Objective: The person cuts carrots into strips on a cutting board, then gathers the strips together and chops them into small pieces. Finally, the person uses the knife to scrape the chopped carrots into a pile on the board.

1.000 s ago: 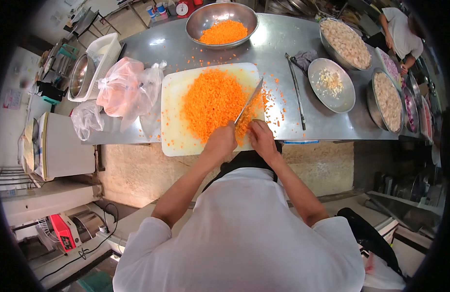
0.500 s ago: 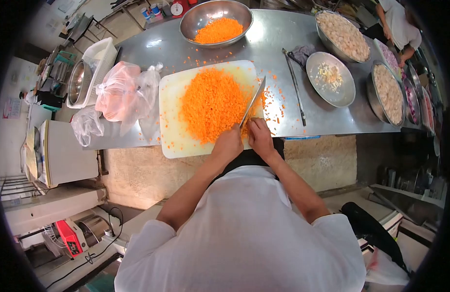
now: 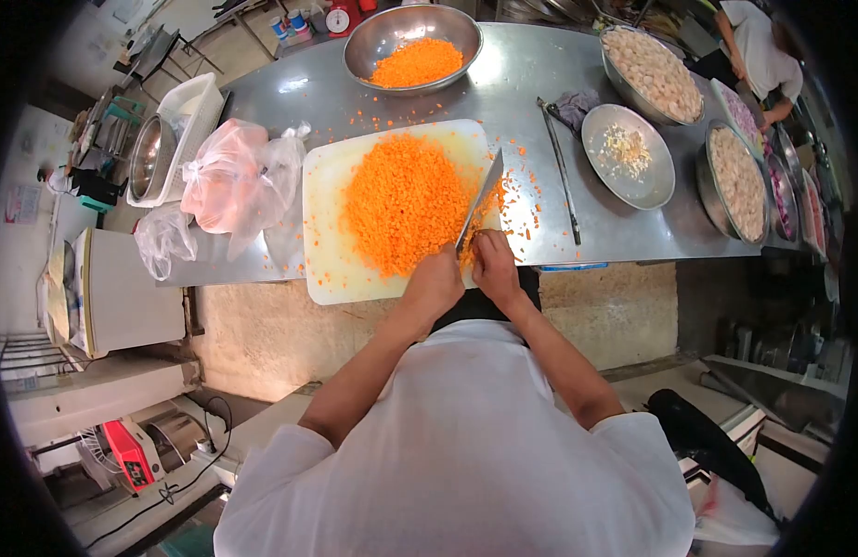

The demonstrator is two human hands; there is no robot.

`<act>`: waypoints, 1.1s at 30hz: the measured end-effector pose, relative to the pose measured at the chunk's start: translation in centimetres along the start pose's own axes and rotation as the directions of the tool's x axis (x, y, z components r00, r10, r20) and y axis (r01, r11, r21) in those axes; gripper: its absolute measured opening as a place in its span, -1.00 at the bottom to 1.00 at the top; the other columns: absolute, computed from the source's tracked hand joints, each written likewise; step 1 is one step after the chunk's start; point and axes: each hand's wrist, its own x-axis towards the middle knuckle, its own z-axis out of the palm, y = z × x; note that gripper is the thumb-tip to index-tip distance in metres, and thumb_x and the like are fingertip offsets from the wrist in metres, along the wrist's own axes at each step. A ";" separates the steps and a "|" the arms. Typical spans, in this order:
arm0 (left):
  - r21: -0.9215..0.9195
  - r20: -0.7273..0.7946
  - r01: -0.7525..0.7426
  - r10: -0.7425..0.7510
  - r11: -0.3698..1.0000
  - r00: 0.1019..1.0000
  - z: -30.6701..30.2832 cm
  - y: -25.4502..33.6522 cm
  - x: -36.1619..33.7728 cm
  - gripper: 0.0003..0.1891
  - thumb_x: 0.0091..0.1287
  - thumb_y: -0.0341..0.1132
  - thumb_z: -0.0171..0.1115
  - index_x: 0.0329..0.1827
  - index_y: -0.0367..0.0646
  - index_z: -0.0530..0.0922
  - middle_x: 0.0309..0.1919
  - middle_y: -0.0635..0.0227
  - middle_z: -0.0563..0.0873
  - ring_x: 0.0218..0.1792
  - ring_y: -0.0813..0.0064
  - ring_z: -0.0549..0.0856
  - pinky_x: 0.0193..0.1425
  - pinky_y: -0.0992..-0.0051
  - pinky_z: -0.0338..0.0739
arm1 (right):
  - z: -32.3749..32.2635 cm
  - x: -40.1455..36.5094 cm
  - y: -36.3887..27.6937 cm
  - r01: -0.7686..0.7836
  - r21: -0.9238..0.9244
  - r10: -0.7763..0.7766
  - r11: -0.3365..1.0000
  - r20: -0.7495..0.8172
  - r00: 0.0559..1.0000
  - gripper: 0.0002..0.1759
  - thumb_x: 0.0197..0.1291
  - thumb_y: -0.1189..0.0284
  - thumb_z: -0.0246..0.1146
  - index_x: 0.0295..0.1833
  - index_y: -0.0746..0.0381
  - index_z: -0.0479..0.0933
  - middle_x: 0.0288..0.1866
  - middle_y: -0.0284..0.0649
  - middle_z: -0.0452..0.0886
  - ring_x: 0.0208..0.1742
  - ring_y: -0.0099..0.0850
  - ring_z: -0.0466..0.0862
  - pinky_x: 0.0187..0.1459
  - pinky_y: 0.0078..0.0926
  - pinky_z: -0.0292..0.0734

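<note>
My left hand (image 3: 435,281) is closed around the handle of a knife (image 3: 481,197), whose blade points up and to the right over the cutting board (image 3: 326,278). A large heap of finely chopped orange pieces (image 3: 401,204) covers the board's middle, left of the blade. Just right of the knife, my right hand (image 3: 495,263) rests at the board's lower right edge with curled fingers. Whatever is under those fingertips is too small to make out. Loose orange bits lie beside the blade and on the steel table (image 3: 531,121).
Behind the board stands a steel bowl (image 3: 355,51) of orange pieces. Plastic bags (image 3: 227,176) and a white basket (image 3: 204,116) sit left. A long rod (image 3: 561,172), a plate (image 3: 654,190) and bowls of pale chunks (image 3: 737,181) are right. Another person (image 3: 759,56) works at the far right.
The knife and my left hand have shifted very slightly, with the blade a little lower. My right hand has moved slightly left. The view has shifted a little.
</note>
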 end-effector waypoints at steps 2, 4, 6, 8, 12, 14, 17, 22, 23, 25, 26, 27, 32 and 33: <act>-0.012 -0.014 -0.003 0.003 1.000 1.000 1.8 -1.3 1.3 -0.82 0.26 -0.46 0.05 -0.19 -0.45 0.47 -0.49 -0.26 0.62 -0.34 -0.18 0.67 -0.23 0.00 0.53 | -0.3 -0.4 -0.1 -0.017 0.002 0.017 1.000 0.009 1.000 -0.71 -0.18 0.78 0.16 -0.25 0.34 0.41 -0.25 -0.02 0.44 -0.13 -0.01 0.47 -0.14 -0.16 0.43; -0.033 -0.047 -0.009 0.007 0.999 0.999 1.1 -0.8 1.8 -0.83 0.25 -0.47 0.05 -0.20 -0.45 0.47 -0.49 -0.26 0.62 -0.34 -0.18 0.67 -0.24 0.00 0.53 | -0.7 0.1 0.0 -0.008 0.031 0.007 1.000 0.020 1.000 -0.77 -0.09 0.72 0.19 -0.23 0.33 0.44 -0.25 -0.03 0.49 -0.13 -0.02 0.49 -0.11 -0.22 0.44; 0.042 0.061 -0.017 0.014 0.999 0.998 -1.8 -0.3 1.3 -0.80 0.32 -0.41 0.07 -0.13 -0.40 0.46 -0.46 -0.24 0.61 -0.35 -0.20 0.64 -0.24 -0.04 0.49 | -1.7 0.6 -0.4 0.011 0.004 -0.011 1.000 0.044 0.999 -0.79 -0.05 0.68 0.21 -0.22 0.32 0.46 -0.24 -0.04 0.52 -0.13 -0.03 0.49 -0.11 -0.23 0.45; 0.062 0.060 0.016 -0.020 0.998 0.998 -2.1 -0.7 0.1 -0.81 0.32 -0.42 0.06 -0.14 -0.40 0.47 -0.47 -0.23 0.61 -0.35 -0.19 0.64 -0.25 -0.03 0.49 | -3.5 0.6 -1.3 -0.015 -0.068 0.022 0.998 0.099 0.995 -0.82 0.02 0.60 0.25 -0.19 0.30 0.52 -0.19 -0.07 0.59 -0.12 -0.06 0.52 -0.11 -0.26 0.50; 0.048 0.008 0.029 -0.030 0.998 1.000 -0.7 -1.9 0.6 -0.85 0.25 -0.48 0.04 -0.22 -0.43 0.45 -0.54 -0.24 0.60 -0.41 -0.18 0.66 -0.30 -0.04 0.52 | -3.6 -0.3 -2.2 -0.094 -0.183 0.117 0.979 0.120 0.986 -0.81 0.00 0.63 0.24 -0.20 0.29 0.52 -0.22 -0.10 0.60 -0.13 -0.08 0.54 -0.13 -0.22 0.52; 0.067 0.016 0.027 -0.028 0.997 0.999 -2.0 -1.6 0.6 -0.86 0.25 -0.49 0.03 -0.22 -0.42 0.44 -0.54 -0.24 0.60 -0.42 -0.18 0.66 -0.31 -0.04 0.52 | -2.4 -0.2 -1.3 -0.096 -0.185 0.122 0.978 0.136 0.983 -0.80 -0.01 0.66 0.22 -0.20 0.28 0.53 -0.25 -0.10 0.60 -0.15 -0.09 0.57 -0.13 -0.20 0.53; 0.064 0.016 0.012 -0.013 0.998 1.000 -2.3 -1.1 -0.5 -0.86 0.25 -0.49 0.02 -0.22 -0.42 0.44 -0.55 -0.24 0.60 -0.44 -0.18 0.66 -0.32 -0.04 0.52 | -2.1 0.3 -0.8 -0.117 -0.163 0.143 0.980 0.161 0.977 -0.71 -0.06 0.70 0.23 -0.15 0.27 0.57 -0.22 -0.09 0.64 -0.14 -0.08 0.62 -0.12 -0.21 0.54; 0.047 -0.003 -0.011 0.011 0.999 1.000 -1.0 -1.3 0.2 -0.87 0.25 -0.48 0.03 -0.24 -0.41 0.44 -0.55 -0.22 0.61 -0.44 -0.19 0.65 -0.34 -0.04 0.51 | -2.4 0.9 -1.3 -0.093 -0.191 0.122 0.977 0.145 0.982 -0.78 -0.05 0.70 0.21 -0.23 0.27 0.55 -0.29 -0.09 0.61 -0.19 -0.08 0.62 -0.19 -0.20 0.54; 0.066 0.011 0.005 -0.006 0.998 1.000 -1.7 -1.0 0.0 -0.87 0.25 -0.48 0.03 -0.25 -0.41 0.44 -0.56 -0.22 0.60 -0.45 -0.19 0.65 -0.34 -0.04 0.51 | -2.5 1.0 -1.4 -0.085 -0.197 0.116 0.977 0.150 0.982 -0.80 -0.04 0.70 0.21 -0.25 0.28 0.55 -0.32 -0.08 0.59 -0.21 -0.07 0.61 -0.21 -0.19 0.54; 0.091 0.024 0.010 -0.012 0.996 1.000 -2.3 -0.3 0.1 -0.87 0.25 -0.48 0.03 -0.25 -0.41 0.44 -0.57 -0.21 0.60 -0.46 -0.19 0.65 -0.35 -0.03 0.51 | -2.6 1.3 -1.3 -0.100 -0.187 0.131 0.977 0.163 0.978 -0.82 -0.02 0.70 0.19 -0.26 0.29 0.54 -0.32 -0.06 0.58 -0.20 -0.05 0.60 -0.19 -0.18 0.52; 0.057 0.023 0.015 -0.017 0.998 1.000 -2.1 -0.3 -0.5 -0.87 0.29 -0.44 0.04 -0.24 -0.37 0.45 -0.54 -0.21 0.59 -0.43 -0.20 0.63 -0.32 -0.04 0.49 | -2.6 1.1 -1.4 -0.121 -0.172 0.153 0.978 0.183 0.971 -0.84 -0.01 0.69 0.16 -0.27 0.30 0.53 -0.32 -0.03 0.56 -0.19 -0.03 0.59 -0.18 -0.16 0.50; 0.024 0.022 0.021 -0.021 0.999 1.000 -1.9 -0.3 -0.9 -0.87 0.33 -0.41 0.05 -0.22 -0.33 0.45 -0.52 -0.22 0.59 -0.41 -0.21 0.62 -0.30 -0.04 0.47 | -2.5 1.2 -1.5 -0.127 -0.169 0.157 0.977 0.180 0.971 -0.84 -0.01 0.69 0.16 -0.27 0.30 0.53 -0.32 -0.03 0.56 -0.19 -0.03 0.59 -0.18 -0.16 0.50; 0.054 -0.020 -0.050 0.051 0.997 0.999 -0.1 -0.7 0.9 -0.88 0.23 -0.49 0.04 -0.26 -0.41 0.46 -0.56 -0.22 0.60 -0.42 -0.20 0.65 -0.29 -0.03 0.52 | -2.3 1.0 -1.0 -0.086 -0.161 0.113 0.983 0.166 0.980 -0.84 -0.02 0.69 0.17 -0.27 0.30 0.53 -0.34 -0.02 0.54 -0.20 -0.03 0.59 -0.18 -0.15 0.49; 0.061 0.001 -0.032 0.032 0.998 0.999 -0.6 -0.3 0.9 -0.87 0.22 -0.50 0.04 -0.25 -0.41 0.46 -0.55 -0.23 0.60 -0.41 -0.20 0.65 -0.28 -0.03 0.52 | -2.4 1.0 -1.1 -0.085 -0.163 0.112 0.983 0.167 0.979 -0.84 -0.02 0.69 0.17 -0.27 0.30 0.53 -0.34 -0.02 0.54 -0.20 -0.03 0.59 -0.18 -0.15 0.49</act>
